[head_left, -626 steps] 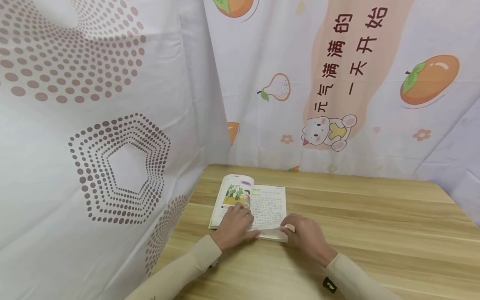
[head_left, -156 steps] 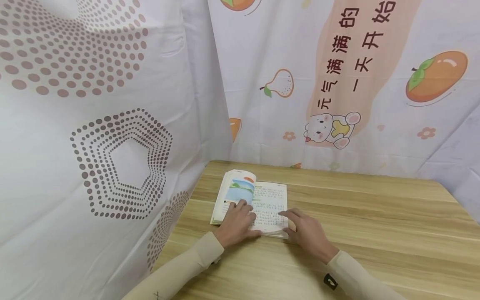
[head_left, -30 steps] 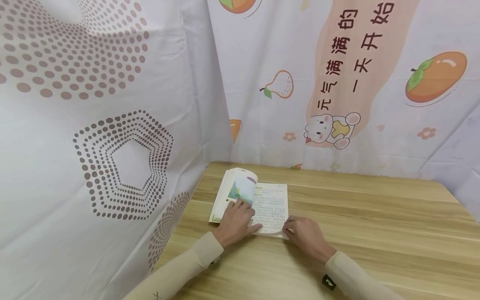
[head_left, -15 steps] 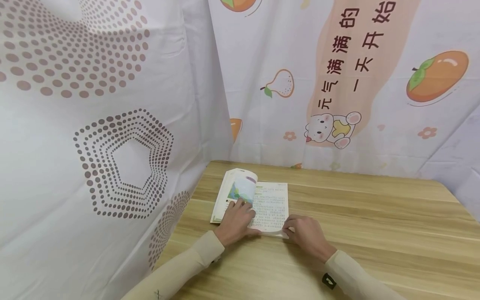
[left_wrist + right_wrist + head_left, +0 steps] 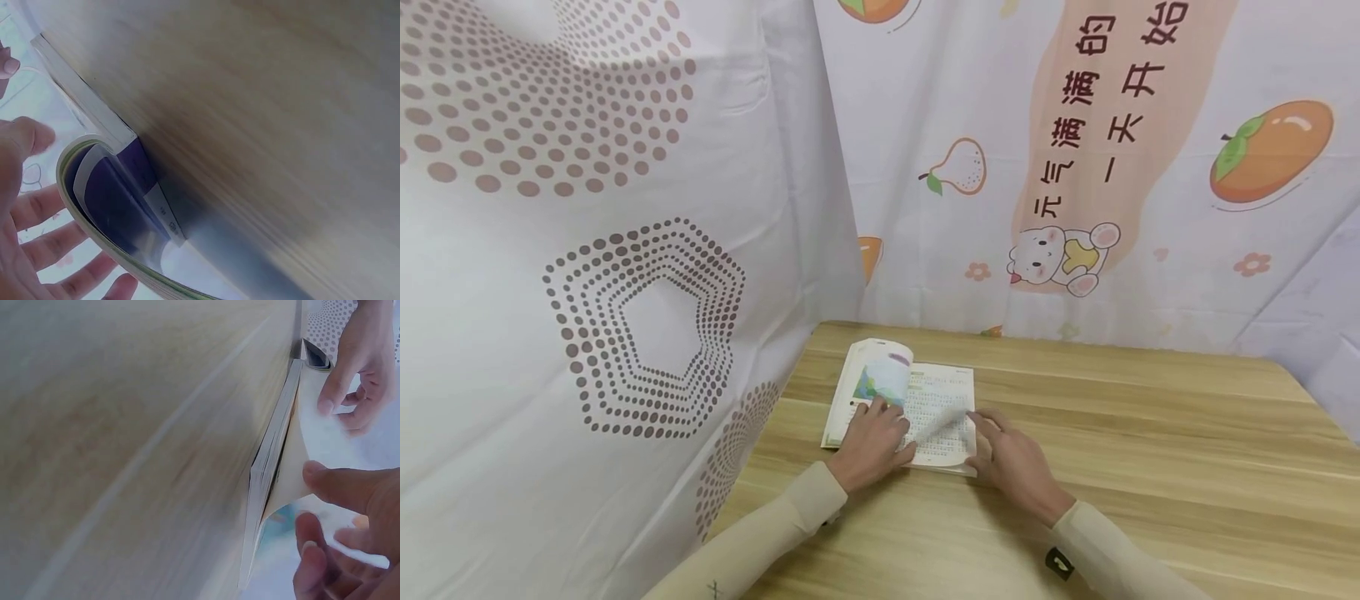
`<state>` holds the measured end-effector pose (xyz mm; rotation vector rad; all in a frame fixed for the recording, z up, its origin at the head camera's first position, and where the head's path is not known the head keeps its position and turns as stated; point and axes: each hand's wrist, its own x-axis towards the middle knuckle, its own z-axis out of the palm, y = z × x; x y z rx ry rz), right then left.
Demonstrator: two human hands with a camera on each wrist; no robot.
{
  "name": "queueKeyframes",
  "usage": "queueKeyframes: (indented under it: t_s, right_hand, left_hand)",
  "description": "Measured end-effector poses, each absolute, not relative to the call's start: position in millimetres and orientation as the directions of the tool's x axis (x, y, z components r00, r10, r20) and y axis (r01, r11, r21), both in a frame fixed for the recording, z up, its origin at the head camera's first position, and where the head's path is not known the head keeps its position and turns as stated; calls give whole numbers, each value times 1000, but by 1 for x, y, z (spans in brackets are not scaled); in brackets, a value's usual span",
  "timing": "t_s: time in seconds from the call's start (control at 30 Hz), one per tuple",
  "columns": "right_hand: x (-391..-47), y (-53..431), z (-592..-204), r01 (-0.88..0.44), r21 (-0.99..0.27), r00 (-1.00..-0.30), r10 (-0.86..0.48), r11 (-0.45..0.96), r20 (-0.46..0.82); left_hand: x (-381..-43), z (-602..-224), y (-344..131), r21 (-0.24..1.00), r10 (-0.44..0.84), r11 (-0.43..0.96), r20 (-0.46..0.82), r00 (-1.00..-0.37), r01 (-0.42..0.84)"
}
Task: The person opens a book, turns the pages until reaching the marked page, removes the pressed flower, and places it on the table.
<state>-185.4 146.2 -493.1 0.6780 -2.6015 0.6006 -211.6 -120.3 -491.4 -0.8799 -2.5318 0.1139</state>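
Observation:
An open book (image 5: 938, 390) lies on the table, a colour picture on its curved left page and lines of print on the right one. My left hand (image 5: 871, 446) rests across the lower left page, fingers spread, thumb near the bottom edge. At the book's right edge is my right hand (image 5: 1018, 467), thumb and index finger apart. A blurred, lifted page (image 5: 942, 425) reaches from the index fingertip toward the left thumb. In the right wrist view, the right thumb (image 5: 312, 474) touches a curled page (image 5: 297, 478) above the stacked sheets. Purple cover (image 5: 145, 165) shows in the left wrist view.
The wood-grain table (image 5: 1112, 433) extends to the right of the book. A white curtain with dotted patterns (image 5: 647, 333) hangs close along the left. Another curtain with fruit pictures and writing (image 5: 955, 242) covers the back.
My right index finger has moved up and away from the thumb, which was pinching the page's lower right corner. A page now stands lifted and blurred. My left hand has stayed put.

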Motion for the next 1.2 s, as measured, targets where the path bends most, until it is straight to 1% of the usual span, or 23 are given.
queueKeyframes:
  t_s: [0.13, 0.23, 0.37, 0.5, 0.67, 0.77, 0.9, 1.0, 1.1, 1.2]
  right_hand:
    - [-186, 147, -493, -537, -296, -810, -384, 790, 443]
    - [-185, 147, -494, -571, -281, -794, -432, 771, 428]
    - [-184, 147, -496, -604, -260, -774, -478, 753, 415]
    - [-185, 147, -497, -604, -261, -775, -479, 753, 411]
    - [-185, 146, -497, -595, -262, -783, -474, 760, 403]
    - [-184, 145, -496, -587, -254, -788, -471, 769, 397]
    - [-184, 145, -496, -583, -245, -790, -472, 774, 391]
    - [-184, 146, -496, -586, -242, -787, -473, 773, 395]
    - [-184, 146, -496, -588, -245, -785, -471, 771, 402]
    - [-185, 146, -495, -592, -250, -781, -468, 767, 413]
  left_hand:
    - [-212, -491, -120, -250, 588, 808, 404, -701, 533]
    - [-213, -492, -122, -254, 571, 818, 466, -676, 516]
    - [-215, -491, -124, -185, 524, 832, 572, -631, 523]
    - [-216, -487, -125, -128, 477, 846, 616, -627, 517]
    - [-216, -486, -125, -160, 485, 855, 588, -648, 494]
    - [-215, -485, -126, -195, 495, 861, 538, -683, 470]
    - [-214, -485, -126, -211, 509, 858, 461, -726, 468]
    - [-214, -486, -127, -218, 541, 839, 429, -724, 498]
    - [-215, -488, -127, -223, 577, 813, 431, -694, 537]
    - [-214, -488, -126, -191, 590, 799, 432, -683, 570]
